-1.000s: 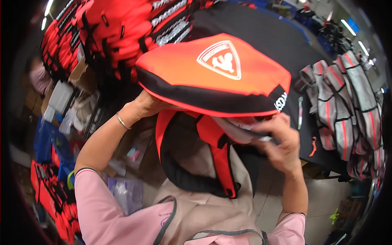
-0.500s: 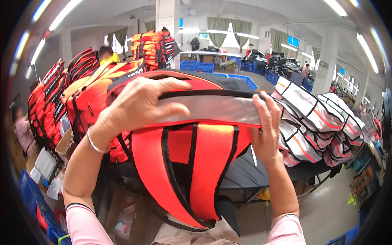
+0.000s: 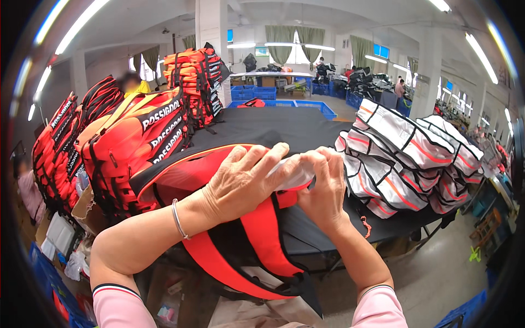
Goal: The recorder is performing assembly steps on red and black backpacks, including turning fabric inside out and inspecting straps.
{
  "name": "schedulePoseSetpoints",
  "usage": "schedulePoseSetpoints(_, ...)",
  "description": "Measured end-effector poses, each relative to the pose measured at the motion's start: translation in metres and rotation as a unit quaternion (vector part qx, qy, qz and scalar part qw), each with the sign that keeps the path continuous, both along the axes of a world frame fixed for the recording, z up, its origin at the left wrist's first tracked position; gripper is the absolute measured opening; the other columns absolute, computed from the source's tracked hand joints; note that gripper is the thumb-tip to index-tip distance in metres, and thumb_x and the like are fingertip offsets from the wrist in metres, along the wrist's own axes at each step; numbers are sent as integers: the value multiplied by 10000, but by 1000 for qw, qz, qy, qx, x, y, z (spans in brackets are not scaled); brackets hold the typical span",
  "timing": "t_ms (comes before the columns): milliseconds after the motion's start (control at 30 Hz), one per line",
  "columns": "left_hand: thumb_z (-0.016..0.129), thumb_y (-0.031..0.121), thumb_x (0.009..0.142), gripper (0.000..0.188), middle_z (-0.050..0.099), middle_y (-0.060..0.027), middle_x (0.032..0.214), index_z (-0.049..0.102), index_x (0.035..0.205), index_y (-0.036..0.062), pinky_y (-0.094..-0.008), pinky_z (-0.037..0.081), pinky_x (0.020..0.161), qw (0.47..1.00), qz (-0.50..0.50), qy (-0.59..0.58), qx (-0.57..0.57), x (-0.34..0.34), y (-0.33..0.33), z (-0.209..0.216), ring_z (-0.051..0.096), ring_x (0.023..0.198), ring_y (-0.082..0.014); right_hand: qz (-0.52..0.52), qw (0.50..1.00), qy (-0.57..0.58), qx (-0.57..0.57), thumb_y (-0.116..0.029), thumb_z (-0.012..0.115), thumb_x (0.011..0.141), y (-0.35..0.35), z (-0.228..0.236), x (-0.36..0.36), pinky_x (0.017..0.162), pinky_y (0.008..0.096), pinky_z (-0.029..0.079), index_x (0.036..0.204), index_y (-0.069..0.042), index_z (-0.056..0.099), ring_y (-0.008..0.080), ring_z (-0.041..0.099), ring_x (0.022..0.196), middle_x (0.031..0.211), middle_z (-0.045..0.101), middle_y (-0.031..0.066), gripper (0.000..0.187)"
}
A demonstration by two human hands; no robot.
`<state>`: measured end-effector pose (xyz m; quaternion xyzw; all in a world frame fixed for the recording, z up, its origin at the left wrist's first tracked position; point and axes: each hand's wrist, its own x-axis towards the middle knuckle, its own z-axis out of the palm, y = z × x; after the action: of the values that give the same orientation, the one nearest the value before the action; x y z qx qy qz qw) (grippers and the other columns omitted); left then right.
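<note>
While the red-and-black backpack (image 3: 261, 234) is held up at the near edge of the tabletop (image 3: 279, 121), the left hand (image 3: 236, 187) and right hand (image 3: 325, 195) close their fingers on its grey panel (image 3: 297, 176); probably light and floppy, it grips best where layers join.

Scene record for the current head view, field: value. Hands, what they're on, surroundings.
left hand: over the bag's grey strip
right hand: gripping the strip's right end
bag: red and black
straps: red, black-edged, hanging below hands
table: black
left: stacked red bags
right: piled white pieces, red-striped
beyond table: blue crates
</note>
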<state>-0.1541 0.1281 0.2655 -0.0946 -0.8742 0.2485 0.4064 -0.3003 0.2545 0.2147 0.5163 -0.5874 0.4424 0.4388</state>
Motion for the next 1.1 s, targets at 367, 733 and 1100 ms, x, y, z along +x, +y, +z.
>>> schedulePoseSetpoints(367,600,38,900,318,658,-179,904,597,1217,19,-361,535,740,824,-73,-385,410,48,-8,-44,665,845,-308,301,937,-159,85,98,689,666,15,-79,12,741,313,524,1008,-26,682,214,640,809,933,684,86,364)
schedulePoseSetpoints(733,507,323,1049,392,585,54,964,597,1217,-20,-209,433,823,411,-103,-624,657,71,-25,-96,485,941,-37,677,260,-586,361,-143,880,729,17,-160,34,674,224,503,953,50,710,79,632,732,853,708,19,341)
schedulePoseSetpoints(1100,658,174,921,146,622,-142,702,638,874,36,-408,490,585,926,-30,-183,330,68,-17,-7,647,688,-333,552,539,-587,243,-76,662,924,27,-10,28,670,182,437,1056,-16,653,15,563,744,855,642,-35,145)
